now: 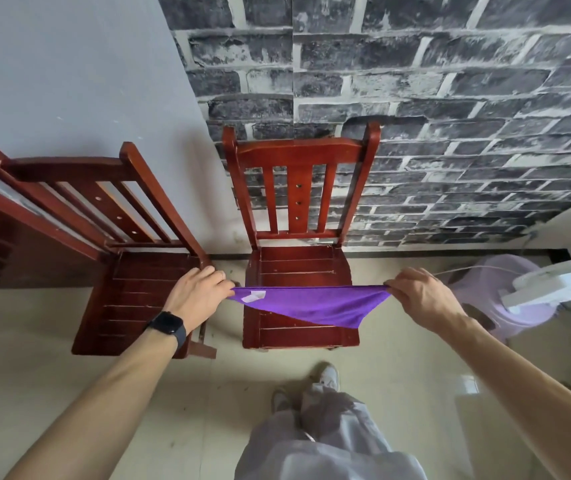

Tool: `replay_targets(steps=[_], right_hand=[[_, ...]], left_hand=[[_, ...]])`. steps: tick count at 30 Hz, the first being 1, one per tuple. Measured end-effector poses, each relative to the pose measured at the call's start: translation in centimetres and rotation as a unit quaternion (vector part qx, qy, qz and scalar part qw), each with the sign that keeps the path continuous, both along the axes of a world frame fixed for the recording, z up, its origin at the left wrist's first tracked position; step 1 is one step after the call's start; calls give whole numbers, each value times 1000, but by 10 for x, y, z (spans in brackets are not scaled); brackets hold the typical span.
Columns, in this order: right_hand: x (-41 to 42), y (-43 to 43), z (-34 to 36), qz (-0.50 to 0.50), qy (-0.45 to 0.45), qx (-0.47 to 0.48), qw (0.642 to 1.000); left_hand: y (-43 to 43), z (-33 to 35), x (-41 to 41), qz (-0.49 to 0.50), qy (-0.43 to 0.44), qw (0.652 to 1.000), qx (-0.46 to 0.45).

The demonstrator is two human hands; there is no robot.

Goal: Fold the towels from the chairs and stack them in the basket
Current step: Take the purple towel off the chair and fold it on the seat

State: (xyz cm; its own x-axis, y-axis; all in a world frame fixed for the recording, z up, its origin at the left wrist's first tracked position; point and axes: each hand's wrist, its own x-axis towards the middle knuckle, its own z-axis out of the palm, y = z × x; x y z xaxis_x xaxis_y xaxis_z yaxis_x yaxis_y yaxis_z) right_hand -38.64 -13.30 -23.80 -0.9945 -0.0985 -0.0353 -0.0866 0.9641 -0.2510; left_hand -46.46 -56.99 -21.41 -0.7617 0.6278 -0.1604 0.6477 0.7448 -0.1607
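A purple towel [312, 304] hangs stretched in the air above the seat of the middle red wooden chair [299, 216]. My left hand [197, 294] pinches its left corner, where a white label shows. My right hand [419, 292] pinches its right corner. The towel's lower edge sags to a point at the right. A pale lilac basket [495, 292] stands on the floor at the right, partly hidden behind a white object.
A second red wooden chair [128, 244] stands to the left, angled, beside a dark red furniture edge. A white appliance [554, 282] overlaps the basket. A brick-pattern wall runs behind the chairs. My legs and shoes stand on the beige tiled floor below.
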Motion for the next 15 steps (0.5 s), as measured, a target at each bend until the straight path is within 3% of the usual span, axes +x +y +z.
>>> replay_targets(steps=[7, 15], right_hand=[[-57, -2, -13, -70, 1, -17, 997], [-94, 9, -43, -75, 41, -11, 996]], left_hand=[[17, -38, -52, 57, 44, 994, 78], [22, -53, -106, 19, 95, 989, 113]])
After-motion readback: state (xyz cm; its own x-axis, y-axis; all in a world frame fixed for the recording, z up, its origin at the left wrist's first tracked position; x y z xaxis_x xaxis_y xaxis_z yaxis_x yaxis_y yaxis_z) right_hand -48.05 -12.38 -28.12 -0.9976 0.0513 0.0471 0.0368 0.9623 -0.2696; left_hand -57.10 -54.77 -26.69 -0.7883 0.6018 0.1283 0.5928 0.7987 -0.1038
